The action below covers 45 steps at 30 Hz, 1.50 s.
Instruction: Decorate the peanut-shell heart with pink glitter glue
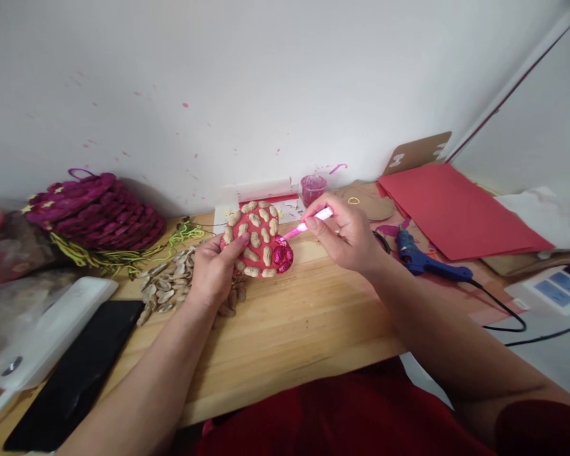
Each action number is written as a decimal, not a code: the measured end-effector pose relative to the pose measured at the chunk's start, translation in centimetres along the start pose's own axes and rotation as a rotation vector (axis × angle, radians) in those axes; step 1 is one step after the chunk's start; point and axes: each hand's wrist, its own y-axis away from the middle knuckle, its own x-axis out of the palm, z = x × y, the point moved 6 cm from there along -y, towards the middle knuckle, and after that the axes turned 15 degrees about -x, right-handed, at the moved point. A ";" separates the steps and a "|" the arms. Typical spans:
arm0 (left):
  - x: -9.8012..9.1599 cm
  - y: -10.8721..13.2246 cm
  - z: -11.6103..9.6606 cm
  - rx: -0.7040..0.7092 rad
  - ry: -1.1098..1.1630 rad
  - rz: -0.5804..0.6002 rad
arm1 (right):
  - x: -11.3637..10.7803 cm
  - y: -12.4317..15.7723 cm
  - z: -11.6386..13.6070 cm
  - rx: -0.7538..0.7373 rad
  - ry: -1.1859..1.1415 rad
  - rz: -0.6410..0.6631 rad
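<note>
My left hand [215, 269] grips a red card piece [254, 228] by its left side, the thumb lying across the front. Peanut shells [267, 256] are stuck over the card's face. At its lower right corner some shells are coated in wet, shiny magenta paint [281, 256]. Pinched in my right hand [344, 234] is a paintbrush [316, 220] with a white and pink handle. Its tip meets the card near the painted shells. Behind, against the wall, stands a clear cup of pink paint [312, 187].
Loose peanut shells [168, 278] lie left of centre. A magenta woven-looking ornament [99, 212] with yellow-green strings sits further left, above a black phone [76, 373]. To the right are red card sheets [460, 209], a blue glue gun [432, 263] with its cable and a power strip [553, 291].
</note>
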 end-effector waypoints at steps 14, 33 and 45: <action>-0.2 -0.1 0.2 0.000 0.014 -0.018 | -0.3 0.2 -0.5 0.026 -0.060 -0.002; -0.2 0.0 0.0 0.040 0.034 0.025 | -0.7 0.7 -1.9 0.119 -0.155 -0.091; 0.1 0.1 0.0 0.040 0.008 0.046 | -0.5 0.5 -1.2 0.085 -0.110 -0.050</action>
